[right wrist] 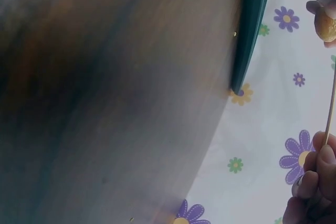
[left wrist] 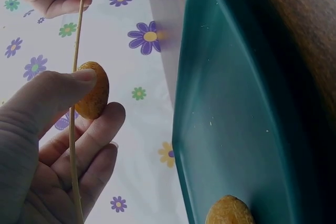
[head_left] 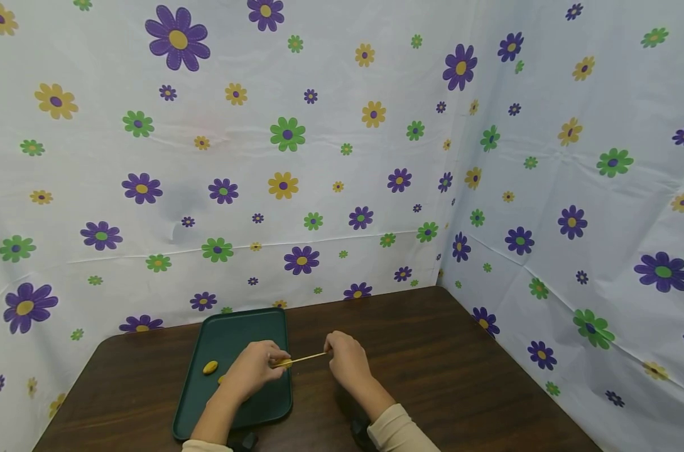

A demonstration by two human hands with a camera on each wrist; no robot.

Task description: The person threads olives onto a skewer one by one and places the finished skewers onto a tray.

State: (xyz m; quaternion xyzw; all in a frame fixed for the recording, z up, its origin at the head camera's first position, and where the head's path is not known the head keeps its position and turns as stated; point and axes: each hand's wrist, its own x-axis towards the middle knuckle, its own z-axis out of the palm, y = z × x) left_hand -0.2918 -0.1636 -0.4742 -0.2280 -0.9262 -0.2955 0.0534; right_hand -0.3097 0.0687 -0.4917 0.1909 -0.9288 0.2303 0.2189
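Observation:
Between its thumb and fingers, my left hand (head_left: 254, 370) pinches a small yellow-brown potato (left wrist: 97, 98) over the right side of a green tray (head_left: 245, 328). A thin wooden skewer (head_left: 309, 358) runs from there to my right hand (head_left: 348, 363), whose thumb and fingertips pinch it. In the left wrist view the skewer lies along the potato's edge and continues down past the left fingers. Whether it pierces the potato, I cannot tell. Another potato (head_left: 210, 367) lies on the tray, and one more is partly hidden by the left hand.
The tray's raised rim (head_left: 289, 402) stands on a dark wooden table (head_left: 432, 364). A flower-patterned white sheet (head_left: 342, 157) hangs behind the table and along its right side. Tiny crumbs (right wrist: 234, 34) dot the tabletop near the tray.

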